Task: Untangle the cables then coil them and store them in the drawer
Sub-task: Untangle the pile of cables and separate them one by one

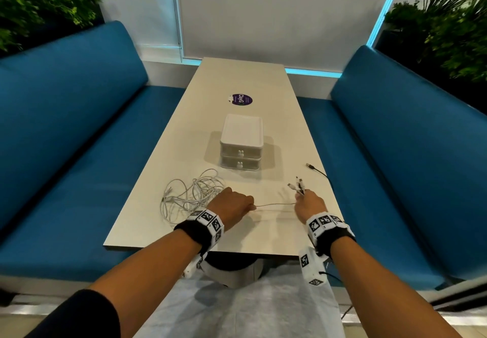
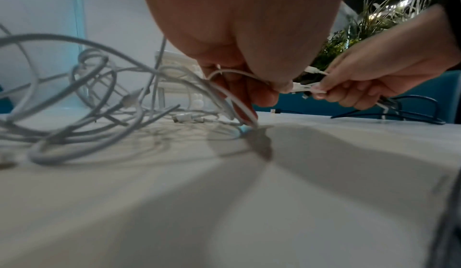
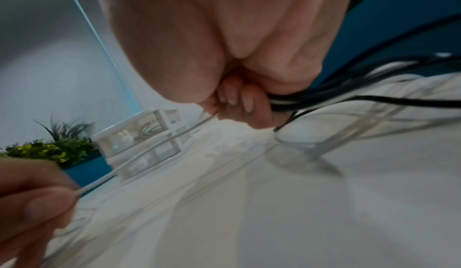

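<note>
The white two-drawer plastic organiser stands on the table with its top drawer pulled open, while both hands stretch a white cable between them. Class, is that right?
Not quite. In the head view, both drawers of the white two-drawer plastic organiser are closed. The rest holds: left hand and right hand stretch a white cable between them.

Black wristbands (image 1: 196, 229) worn on 2 wrists, ringed with white black-patterned marker cubes (image 1: 320, 223); dark sleeve (image 1: 79, 314) nearest the camera.

Soft overhead light, blurred wrist views.
</note>
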